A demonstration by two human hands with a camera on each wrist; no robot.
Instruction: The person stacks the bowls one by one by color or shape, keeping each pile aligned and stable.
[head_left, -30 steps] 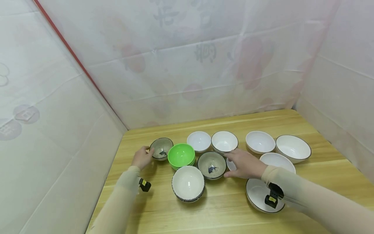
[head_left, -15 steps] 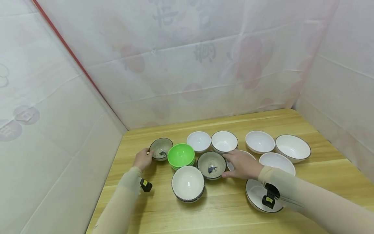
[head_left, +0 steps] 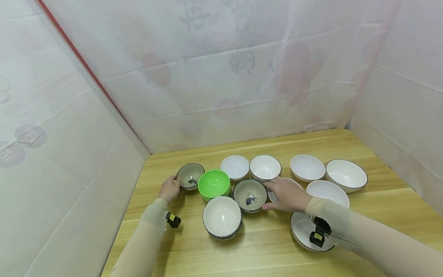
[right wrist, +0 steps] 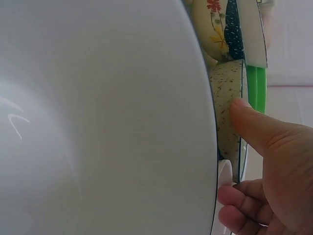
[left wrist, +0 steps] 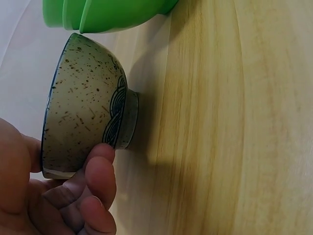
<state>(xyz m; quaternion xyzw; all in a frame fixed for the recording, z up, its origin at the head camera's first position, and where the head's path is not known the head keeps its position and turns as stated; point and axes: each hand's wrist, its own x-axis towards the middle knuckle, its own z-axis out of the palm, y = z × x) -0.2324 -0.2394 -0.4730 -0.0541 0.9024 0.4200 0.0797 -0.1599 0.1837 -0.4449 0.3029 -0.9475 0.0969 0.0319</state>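
Note:
My left hand (head_left: 169,188) holds a small grey speckled bowl (head_left: 190,176) at the table's back left, with the thumb at its rim and the fingers against its outer wall. In the left wrist view that bowl (left wrist: 80,103) shows a blue wave pattern near its foot. My right hand (head_left: 285,195) grips the right side of another grey bowl (head_left: 250,194), painted with a dark fish inside. From the right wrist view, the thumb (right wrist: 247,117) presses on the speckled wall, and curled fingertips are by the rim. A stack of green bowls (head_left: 214,183) stands between the two grey bowls.
A white bowl with a patterned rim (head_left: 222,217) stands in front of the green stack. White bowls (head_left: 236,167) line the back, with more on the right, including a large one (head_left: 347,175). Another dark-rimmed white bowl (head_left: 302,229) lies beneath the right wrist.
My right hand has shifted slightly left, closer against the fish-painted bowl. The left hand stays at its bowl with hardly any movement, and the bowls keep their places.

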